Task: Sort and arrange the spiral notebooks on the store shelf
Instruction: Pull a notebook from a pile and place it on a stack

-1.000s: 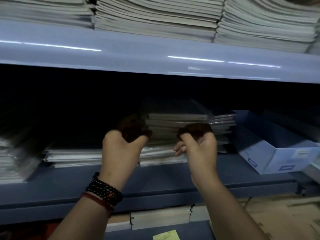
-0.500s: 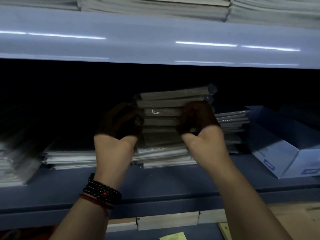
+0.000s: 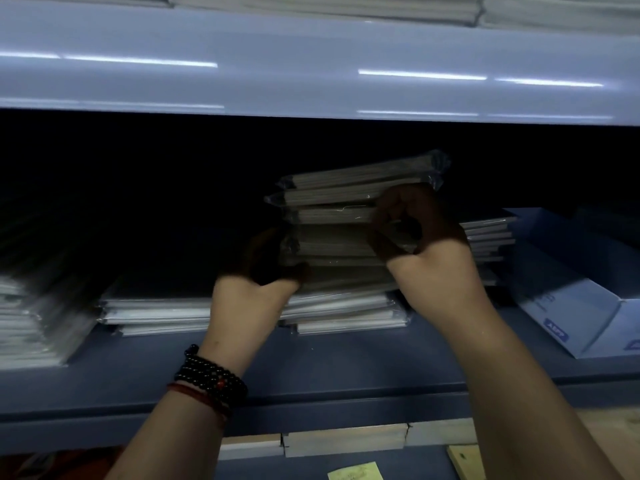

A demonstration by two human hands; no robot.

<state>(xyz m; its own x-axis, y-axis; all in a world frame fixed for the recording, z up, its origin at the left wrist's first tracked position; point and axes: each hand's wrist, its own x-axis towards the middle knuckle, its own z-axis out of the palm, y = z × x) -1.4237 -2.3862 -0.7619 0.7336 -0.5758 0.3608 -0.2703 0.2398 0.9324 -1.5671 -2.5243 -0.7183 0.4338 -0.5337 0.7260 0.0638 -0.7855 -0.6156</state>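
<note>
Beneath glossy blue shelving (image 3: 311,64), the left hand (image 3: 252,292) and right hand (image 3: 429,268) curl fingers (image 3: 398,202) round a film-wrapped notebook stack (image 3: 332,233).

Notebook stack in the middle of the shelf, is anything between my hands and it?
Nothing visible. The left hand grips the notebook stack at its left edge, and the right hand grips its front right. Both contacts lie in deep shadow.
</note>
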